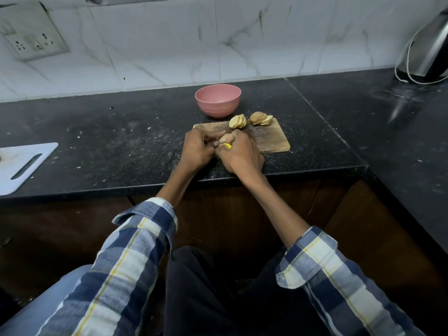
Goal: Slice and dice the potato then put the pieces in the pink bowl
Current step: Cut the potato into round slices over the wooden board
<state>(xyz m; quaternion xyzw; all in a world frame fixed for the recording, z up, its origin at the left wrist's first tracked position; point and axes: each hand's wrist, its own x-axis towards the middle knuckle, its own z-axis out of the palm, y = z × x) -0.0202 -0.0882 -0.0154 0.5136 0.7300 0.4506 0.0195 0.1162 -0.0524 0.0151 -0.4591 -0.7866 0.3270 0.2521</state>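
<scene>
A wooden cutting board lies on the black counter. Two stacks of round potato slices lean along its far edge. A pink bowl stands just behind the board, and nothing shows inside it. My left hand curls its fingers round a potato piece at the board's near left part. My right hand grips a knife with a yellow handle right beside that piece. The blade is hidden between my hands.
A white plastic cutting board lies at the counter's left edge. A steel kettle with a cord stands at the back right. A wall socket plate is at upper left. The counter's front edge runs just under my wrists.
</scene>
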